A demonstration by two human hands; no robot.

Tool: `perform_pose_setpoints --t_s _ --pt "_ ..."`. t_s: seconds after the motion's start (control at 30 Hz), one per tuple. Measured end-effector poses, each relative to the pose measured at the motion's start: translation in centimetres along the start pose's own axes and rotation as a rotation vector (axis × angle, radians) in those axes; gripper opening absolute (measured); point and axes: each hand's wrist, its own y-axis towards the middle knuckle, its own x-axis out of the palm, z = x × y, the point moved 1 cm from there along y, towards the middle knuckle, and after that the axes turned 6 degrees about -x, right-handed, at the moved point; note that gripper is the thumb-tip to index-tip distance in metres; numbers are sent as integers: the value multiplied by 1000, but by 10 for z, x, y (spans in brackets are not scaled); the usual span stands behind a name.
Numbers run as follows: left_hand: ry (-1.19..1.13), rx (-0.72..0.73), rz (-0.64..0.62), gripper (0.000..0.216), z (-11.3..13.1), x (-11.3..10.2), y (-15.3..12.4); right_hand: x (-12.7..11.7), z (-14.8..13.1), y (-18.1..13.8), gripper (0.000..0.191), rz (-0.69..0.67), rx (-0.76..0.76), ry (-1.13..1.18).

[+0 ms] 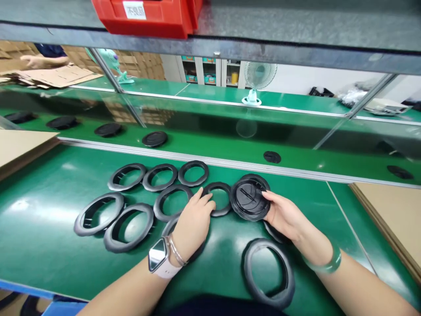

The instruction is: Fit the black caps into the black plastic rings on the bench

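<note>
In my right hand (284,215) is a round black vent cover (249,197), tilted toward me, with curved slats and a bar across its middle. The thumb lies on its right rim; the other fingers are behind it. My left hand (194,224), wearing a watch, has its bent fingers at the left rim of a black ring (219,213); its thumb is hidden. Beneath that hand lies another ring (169,226), partly covered. Several similar black rings (130,250) are spread to the left, and one ring (287,296) lies nearer me on the right.
Behind a metal rail (197,158), a green conveyor belt (210,147) carries several black round parts (155,138). A red bin (148,17) sits on the overhead shelf. Cardboard lies at both sides (23,147). Across the belt are a fan (259,77) and another person's hand (31,61).
</note>
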Motion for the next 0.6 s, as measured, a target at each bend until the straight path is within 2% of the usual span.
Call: perform_pose_setpoints --t_s 0.13,0.2,0.27,0.37,0.4,0.43,0.53,0.6 --pt "-215 -42 -175 25 24 -28 -18 -3 -22 10 27 -35 -75 -62" --pt "-366 -103 -305 14 35 -40 -27 0 -42 25 27 -58 -153 -121" --pt "-569 -164 -369 11 43 -42 -31 9 -60 51 29 -90 -250 -225" --pt "-1057 -251 -403 19 52 -24 -28 32 -73 106 34 -104 -537 -642" --pt "-1221 -289 -431 23 55 -15 -26 42 -72 125 36 -79 -680 -853" --pt "-1355 -331 -462 28 58 -5 -25 51 -67 143 37 -61 -753 -951" --pt "-1550 -445 -499 39 60 23 -21 69 -43 184 31 -120 -825 -1146" --pt "-1600 -472 -477 43 58 36 -21 70 -27 200 29 -168 -820 -1264"
